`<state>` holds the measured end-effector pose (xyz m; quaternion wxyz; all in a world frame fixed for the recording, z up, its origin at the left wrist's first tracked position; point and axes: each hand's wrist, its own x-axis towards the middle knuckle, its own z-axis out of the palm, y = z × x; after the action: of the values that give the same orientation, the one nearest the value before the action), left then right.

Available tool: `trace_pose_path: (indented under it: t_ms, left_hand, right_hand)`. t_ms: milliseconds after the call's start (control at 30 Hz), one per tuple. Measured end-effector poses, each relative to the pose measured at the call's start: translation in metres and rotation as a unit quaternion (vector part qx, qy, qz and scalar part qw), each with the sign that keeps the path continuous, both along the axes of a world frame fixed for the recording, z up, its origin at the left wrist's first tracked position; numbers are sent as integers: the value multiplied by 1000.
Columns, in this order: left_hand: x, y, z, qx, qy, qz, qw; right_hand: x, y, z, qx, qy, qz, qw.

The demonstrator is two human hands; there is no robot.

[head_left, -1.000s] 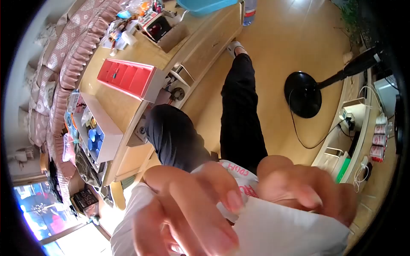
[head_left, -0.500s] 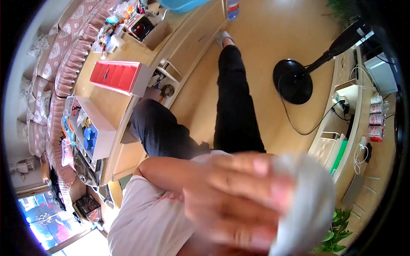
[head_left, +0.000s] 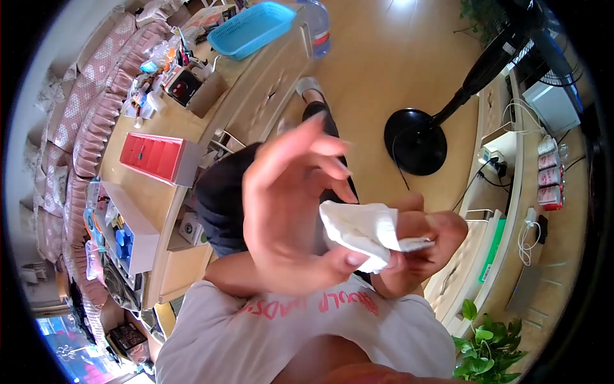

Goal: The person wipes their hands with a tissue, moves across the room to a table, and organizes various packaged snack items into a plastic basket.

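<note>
A crumpled, folded white tissue (head_left: 361,227) is in front of my chest. My right hand (head_left: 428,240) has its fingers closed on the tissue's right side. Left of it is my left hand (head_left: 281,205), its fingers raised, apart and blurred by motion. The left thumb rests at the tissue's lower edge, while the other left fingertips stand off it.
At left, a table bears a red compartment box (head_left: 150,157), a white box with blue items (head_left: 137,237) and a blue basket (head_left: 252,31). A black fan base (head_left: 416,141) stands on the floor. Several cans (head_left: 550,176) sit on the right cabinet, near a leafy plant (head_left: 489,349).
My left hand and the tissue have come away from close to the camera, moving left and down toward my chest. My right hand has come into view, gripping the tissue. The left fingers have spread.
</note>
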<state>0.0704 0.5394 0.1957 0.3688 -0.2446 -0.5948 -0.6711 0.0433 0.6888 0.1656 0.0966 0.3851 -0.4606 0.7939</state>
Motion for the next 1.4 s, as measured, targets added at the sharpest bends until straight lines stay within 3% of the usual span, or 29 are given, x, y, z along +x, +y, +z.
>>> trace_pose_path:
  t_ms: [67,167,233,367,467,567,600,700,800,900,1000,1067,1133,1200,1267,1333,1400]
  left_hand:
    - [3,-20,10,-52,-102,-90,989]
    - [-5,-24,12,38,-64,-122,990]
    - [-17,-23,17,44,-10,-90,995]
    - [-29,-12,42,93,19,-91,991]
    - [-25,-12,63,259,-19,-254,932]
    - [-35,-52,64,229,-30,-463,856]
    - [-40,-61,66,157,-13,-439,884]
    - [-49,-86,65,64,60,-361,928]
    - [-37,-87,55,126,88,-235,960]
    - [-90,-123,42,57,247,-336,907]
    - [-88,-153,50,-6,136,-360,923]
    - [-98,-168,51,-31,90,-400,912]
    - [-119,-164,43,61,102,-399,909]
    - [-140,-126,31,243,127,-329,904]
    - [-173,-104,5,307,133,-222,916]
    - [-205,-115,-20,162,67,-158,972]
    - [-237,-133,-35,36,16,-171,984]
  right_hand:
    - [-11,-2,6,4,31,-27,999]
    - [-28,-22,21,-41,38,-31,998]
    - [-32,-25,40,13,23,-47,999]
    - [-35,-29,54,-61,-67,92,992]
    - [-16,-43,82,-190,-179,163,951]
    - [-50,-33,91,-167,-57,341,923]
    - [-58,-35,90,-147,-20,351,925]
    - [-47,-63,80,-144,61,177,972]
    - [-12,-96,93,-86,44,-96,991]
    - [-20,-123,110,8,78,-259,963]
    - [-17,-148,123,76,32,-386,919]
    - [-42,-154,106,15,120,-397,910]
    - [-75,-147,81,-61,246,-369,895]
    - [-94,-139,76,39,179,-349,919]
    - [-114,-140,70,143,123,-350,918]
    - [-154,-138,63,168,108,-376,905]
    - [-188,-134,48,162,81,-383,906]
